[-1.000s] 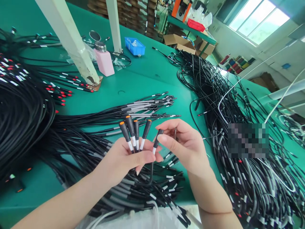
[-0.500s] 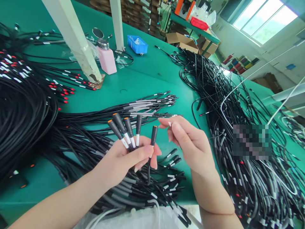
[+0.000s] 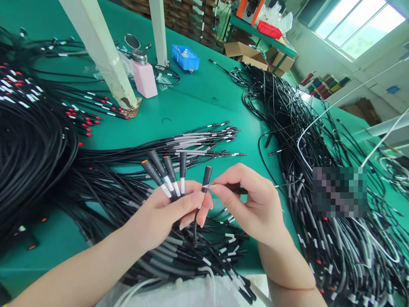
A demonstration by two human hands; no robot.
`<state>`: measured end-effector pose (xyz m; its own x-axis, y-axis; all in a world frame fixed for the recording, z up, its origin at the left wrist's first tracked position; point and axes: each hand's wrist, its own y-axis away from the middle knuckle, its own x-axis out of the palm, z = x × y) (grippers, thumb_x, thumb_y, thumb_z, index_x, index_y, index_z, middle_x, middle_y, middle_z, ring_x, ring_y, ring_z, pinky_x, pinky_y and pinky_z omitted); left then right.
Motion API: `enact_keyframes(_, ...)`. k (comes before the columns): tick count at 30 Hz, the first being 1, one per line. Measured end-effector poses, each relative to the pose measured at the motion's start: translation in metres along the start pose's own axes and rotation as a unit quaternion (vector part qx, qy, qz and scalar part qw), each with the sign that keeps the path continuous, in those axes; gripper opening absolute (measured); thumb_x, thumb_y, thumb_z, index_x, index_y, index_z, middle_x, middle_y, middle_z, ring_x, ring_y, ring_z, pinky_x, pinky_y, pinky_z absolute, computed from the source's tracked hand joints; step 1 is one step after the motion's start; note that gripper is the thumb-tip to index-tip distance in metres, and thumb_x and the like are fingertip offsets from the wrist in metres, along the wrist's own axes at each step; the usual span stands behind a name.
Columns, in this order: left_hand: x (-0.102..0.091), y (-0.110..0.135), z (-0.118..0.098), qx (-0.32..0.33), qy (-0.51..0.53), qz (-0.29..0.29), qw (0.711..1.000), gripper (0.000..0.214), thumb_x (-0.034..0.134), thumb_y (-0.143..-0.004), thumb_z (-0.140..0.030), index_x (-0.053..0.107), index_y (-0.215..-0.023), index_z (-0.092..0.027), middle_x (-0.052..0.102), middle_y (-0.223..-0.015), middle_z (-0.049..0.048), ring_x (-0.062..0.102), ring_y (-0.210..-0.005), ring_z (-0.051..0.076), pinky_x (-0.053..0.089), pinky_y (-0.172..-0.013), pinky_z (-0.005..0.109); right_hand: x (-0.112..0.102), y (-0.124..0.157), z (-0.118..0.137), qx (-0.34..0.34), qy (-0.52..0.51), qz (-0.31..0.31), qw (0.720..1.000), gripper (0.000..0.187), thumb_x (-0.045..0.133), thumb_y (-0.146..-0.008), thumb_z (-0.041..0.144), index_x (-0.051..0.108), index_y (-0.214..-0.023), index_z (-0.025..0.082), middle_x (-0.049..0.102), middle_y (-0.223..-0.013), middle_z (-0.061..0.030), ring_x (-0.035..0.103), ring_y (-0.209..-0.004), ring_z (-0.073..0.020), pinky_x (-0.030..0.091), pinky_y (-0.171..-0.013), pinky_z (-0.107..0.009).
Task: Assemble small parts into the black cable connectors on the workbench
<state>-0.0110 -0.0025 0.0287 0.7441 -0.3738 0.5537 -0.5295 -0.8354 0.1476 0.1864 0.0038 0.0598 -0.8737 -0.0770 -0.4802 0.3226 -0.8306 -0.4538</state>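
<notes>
My left hand [image 3: 166, 211] is closed around several black cables whose connectors [image 3: 154, 171] fan upward, some showing orange ends, with white labels below them. Apart from that bunch, a single cable connector [image 3: 207, 174] stands upright between its thumb and fingers. My right hand [image 3: 255, 200] pinches a small white label [image 3: 206, 186] by its end, and this label touches the lower part of the single connector. Beneath both hands lie more black cables [image 3: 172, 251] with grey ribbed sleeves and white labels.
A large coil of black cable [image 3: 28, 162] with red-tipped ends fills the left side. On the right lies a long heap of cables [image 3: 287, 123]. White posts [image 3: 102, 55], a pink pump bottle [image 3: 144, 79] and a blue bin [image 3: 185, 58] stand farther back on the green table [image 3: 204, 100].
My right hand has moved left and down, bringing the white label against the single connector. My left hand keeps its hold on the cables, nearly in place.
</notes>
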Motion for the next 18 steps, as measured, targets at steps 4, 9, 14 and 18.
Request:
enact_keyframes(4,-0.0007,0.0013,0.0004,0.002,0.002,0.0,1.0,0.037,0.082,-0.095,-0.047,0.078,-0.072,-0.019,0.066,-0.061,-0.0015,0.039,-0.052,0.007,0.03,-0.048,0.018,0.0,0.0006,0.0007,0.0,-0.009,0.008,1.0,0.01,0.074,-0.098,0.011,0.072,-0.092,0.019,0.075,-0.082,0.0006,0.065,-0.069,-0.0092,0.05,-0.055,-0.02)
enact_keyframes(9,0.0006,0.0009,0.0012,-0.003,-0.004,-0.002,1.0,0.041,0.083,-0.093,-0.048,0.075,-0.067,-0.017,0.067,-0.06,-0.0009,0.039,-0.051,0.006,0.029,-0.047,0.017,-0.0004,-0.0008,0.0017,0.017,-0.028,0.021,0.999,0.011,0.074,-0.097,0.01,0.073,-0.09,0.018,0.074,-0.079,0.001,0.063,-0.067,-0.0082,0.047,-0.054,-0.019)
enact_keyframes(14,0.0006,0.0002,0.003,-0.006,-0.011,-0.018,1.0,0.038,0.086,-0.09,-0.049,0.075,-0.07,-0.019,0.071,-0.06,-0.0003,0.04,-0.049,0.006,0.03,-0.045,0.017,-0.0014,-0.0014,0.0019,0.035,-0.067,0.023,0.997,0.011,0.076,-0.097,0.013,0.073,-0.089,0.02,0.072,-0.079,0.0026,0.061,-0.066,-0.0083,0.047,-0.055,-0.02)
enact_keyframes(18,-0.0005,-0.001,0.0038,-0.014,-0.012,-0.055,0.998,0.036,0.09,-0.084,-0.049,0.071,-0.072,-0.021,0.066,-0.054,-0.0022,0.04,-0.048,0.007,0.028,-0.043,0.017,-0.0027,-0.0002,0.0019,0.072,-0.088,-0.003,0.994,0.01,0.077,-0.098,0.017,0.072,-0.091,0.022,0.07,-0.079,0.0041,0.059,-0.065,-0.0085,0.046,-0.056,-0.022)
